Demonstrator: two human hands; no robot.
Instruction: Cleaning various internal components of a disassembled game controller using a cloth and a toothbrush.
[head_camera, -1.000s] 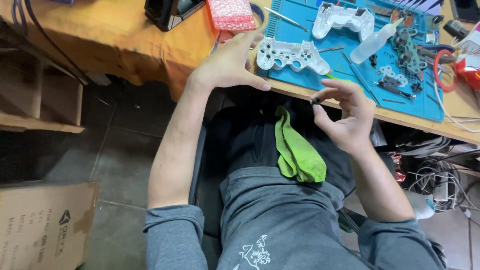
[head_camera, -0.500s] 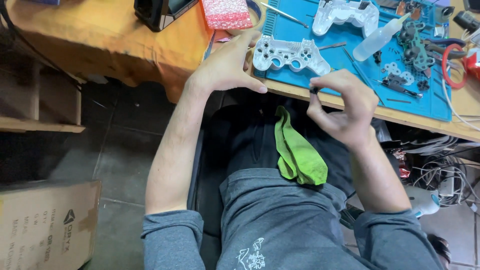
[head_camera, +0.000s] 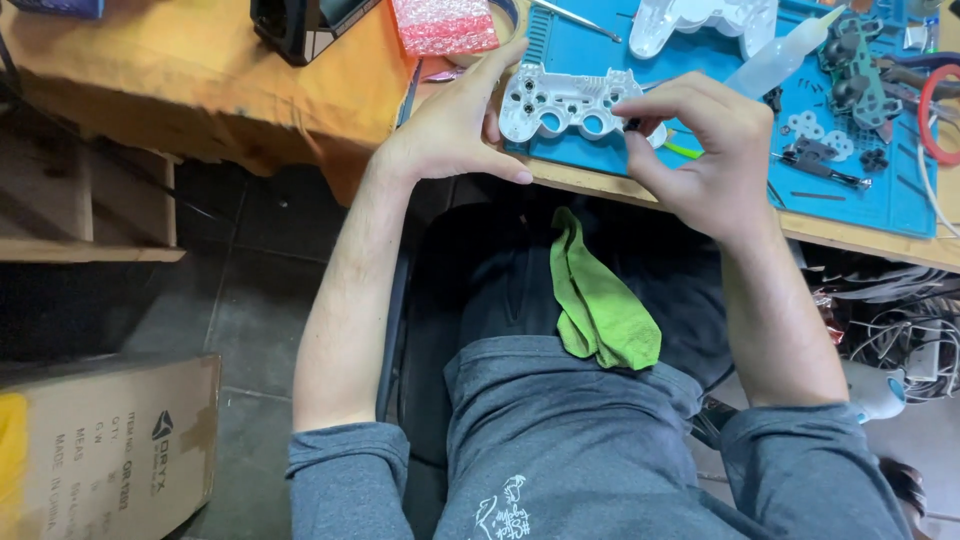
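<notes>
Person, seen from above: grey heathered sweatshirt, both sleeves pushed up above the elbows and bunched in soft folds; small white printed emblem on the chest; dark trousers below. Forearms bare. Left hand (head_camera: 455, 125) and right hand (head_camera: 705, 150) bare, no gloves, rings or watch visible.
</notes>
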